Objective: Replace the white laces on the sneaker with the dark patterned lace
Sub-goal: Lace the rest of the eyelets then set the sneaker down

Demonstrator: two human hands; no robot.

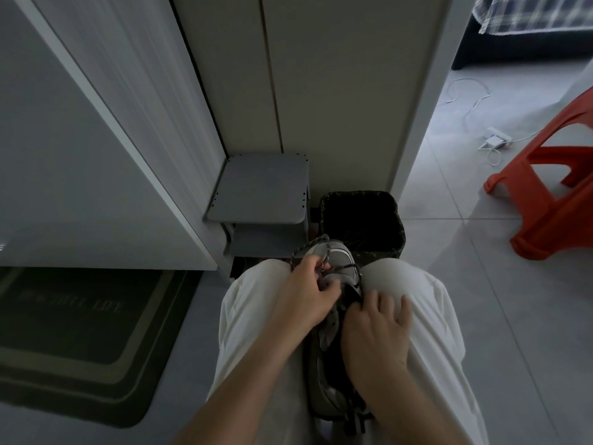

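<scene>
- Right hand (375, 335) makes the nearer grip. It lies loosely open over the right side of the grey-and-black mesh sneaker (324, 351), fingers mostly straight and spilling onto the thigh, pressing the shoe steady rather than clasping it.
- That sneaker lies lengthwise in the lap, between the knees of the white cloth trousers (256, 316), heel near and toe far.
- Left hand (306, 298), a little farther off, has a closed grip. Its curled fingertips pinch the dark speckled cord lace (326, 252) at the eyelets close to the toe, and a loop of it arches over the toe cap.
- Progress, as I judge it: no white lace shows on the shoe, so the removal looks done. The dark lace crosses only the farthest row or so, and the nearer eyelets seem yet to be threaded, though dim light hides them.
- Beyond the toe a black square waste bin (362, 220) stands on the pale tiled floor (449, 284), with a low grey shelf unit (260, 191) to its left.
</scene>
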